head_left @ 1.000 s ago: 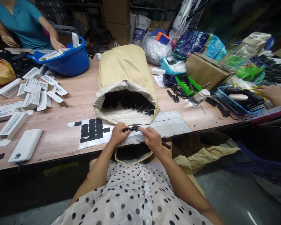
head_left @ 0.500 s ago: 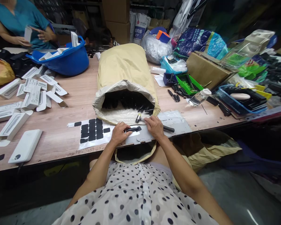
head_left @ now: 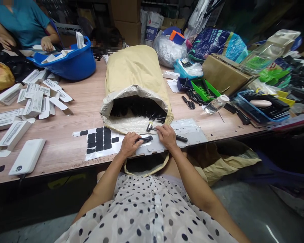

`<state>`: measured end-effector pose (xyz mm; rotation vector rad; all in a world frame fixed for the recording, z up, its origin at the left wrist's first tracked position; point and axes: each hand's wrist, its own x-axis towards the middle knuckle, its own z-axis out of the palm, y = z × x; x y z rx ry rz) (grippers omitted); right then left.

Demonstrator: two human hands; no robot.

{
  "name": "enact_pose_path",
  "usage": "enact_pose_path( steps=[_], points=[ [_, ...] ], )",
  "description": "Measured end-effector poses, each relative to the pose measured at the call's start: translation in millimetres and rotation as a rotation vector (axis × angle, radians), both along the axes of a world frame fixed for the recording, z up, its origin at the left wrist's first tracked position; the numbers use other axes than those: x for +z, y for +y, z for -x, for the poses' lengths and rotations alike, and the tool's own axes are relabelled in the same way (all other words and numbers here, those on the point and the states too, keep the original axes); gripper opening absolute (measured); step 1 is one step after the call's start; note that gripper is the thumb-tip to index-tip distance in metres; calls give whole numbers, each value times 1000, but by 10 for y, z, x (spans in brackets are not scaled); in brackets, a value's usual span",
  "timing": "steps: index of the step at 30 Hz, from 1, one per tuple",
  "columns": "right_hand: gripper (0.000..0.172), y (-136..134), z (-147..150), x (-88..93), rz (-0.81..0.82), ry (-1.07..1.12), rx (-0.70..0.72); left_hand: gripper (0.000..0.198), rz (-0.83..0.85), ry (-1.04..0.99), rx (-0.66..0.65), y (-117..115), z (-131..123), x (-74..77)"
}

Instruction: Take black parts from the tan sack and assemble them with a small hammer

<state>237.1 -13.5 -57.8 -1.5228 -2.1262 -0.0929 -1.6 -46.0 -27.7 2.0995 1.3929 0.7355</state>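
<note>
Both of your hands are occupied at the near edge of the table (head_left: 84, 96). Your left hand (head_left: 129, 144) is closed on a slim black plastic piece (head_left: 146, 139), its fingers pinching one end while the other end points toward your right. Your right hand (head_left: 167, 136) grips a small hammer (head_left: 181, 138) around its shaft, the head jutting out on the left, just above the black piece, and the dark handle emerging on the right. Below them lies a flat grey sheet (head_left: 190, 131). To the left of your left hand is a white backing sheet (head_left: 92, 156) bearing rows of black rounded pads (head_left: 99, 139). Directly ahead, a tan sack (head_left: 134, 65) lies with its mouth toward you, dark parts showing inside; a second open sack (head_left: 147, 174) is at your lap, below the table edge. Farther left you have a white device (head_left: 27, 157) with a cable and a scatter of small white boxes (head_left: 35, 104), with a blue basin (head_left: 76, 69) behind them. Beyond that basin, a co-worker in teal (head_left: 27, 27) has one hand near its rim. On your right are a green tray (head_left: 214, 90), a tilted clear bottle (head_left: 216, 104) and a light-blue basket (head_left: 278, 119) holding black parts.
</note>
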Motion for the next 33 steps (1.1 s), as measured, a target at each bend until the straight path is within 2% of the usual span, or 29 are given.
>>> enact_pose_path(
  steps=[2,5,8,11,14,17,20,22,23,24,25,28,30,31,33],
  points=[
    [27,3,0,-6,-7,-1,1,17,25,-38,-67,-165,-40,92],
    [27,5,4,-17,-14,-3,-5,22,148,-76,-236,-507,-129,199],
    [26,7,11,-24,-10,-5,-14,19,311,64,-325,-783,-226,171],
    [26,10,20,-25,-12,0,-16,19,456,294,-225,-872,-289,10],
    [25,13,28,-22,-25,6,-15,23,593,470,-111,-833,-301,-157],
    [25,12,31,-18,-34,6,-10,26,652,519,-111,-788,-300,-187],
    [26,8,32,-18,-25,-5,-11,25,632,341,-249,-727,-360,-32],
    [26,5,34,-21,-20,-11,-16,19,613,72,-333,-600,-443,133],
    [26,4,36,-22,-19,-12,-19,20,594,-77,-328,-493,-488,215],
    [26,4,37,-22,-20,-14,-22,23,557,-210,-266,-356,-528,290],
    [26,3,39,-22,-20,-15,-24,25,500,-307,-145,-190,-559,350],
    [26,1,43,-13,-25,-25,-17,18,265,-367,366,405,-574,414],
    [26,0,46,-3,-26,-30,-8,16,115,-284,673,780,-530,363],
    [25,-2,48,2,-25,-32,-6,19,89,-241,768,935,-503,318],
    [25,-6,54,10,-16,-33,-6,27,89,-176,859,1159,-451,216]
  ],
)
